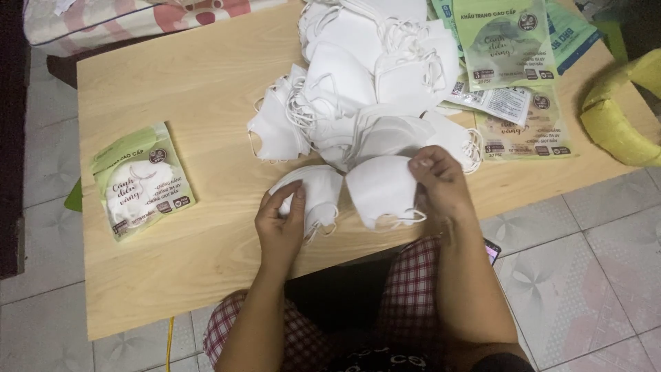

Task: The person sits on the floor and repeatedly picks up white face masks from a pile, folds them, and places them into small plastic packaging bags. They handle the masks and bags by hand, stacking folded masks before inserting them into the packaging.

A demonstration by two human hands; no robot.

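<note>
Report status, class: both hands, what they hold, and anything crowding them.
Left hand pinching one white mask. Right hand gripping second white mask. Loose mask pile directly behind; filled green packet off left on wooden table.

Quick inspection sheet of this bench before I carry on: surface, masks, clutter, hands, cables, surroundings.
Surface: light wooden table, low over a tiled floor.
Job's things: two white face masks, one in each hand, left mask, right mask; loose mask pile behind them.
Clutter: filled green mask packet at left; flat empty packets at upper right.
Hands: left hand grips the left mask; right hand pinches the right mask's top edge.
Cables: yellow cord below the table edge.
Surroundings: yellow-green bag at right, patterned fabric at top left.
</note>
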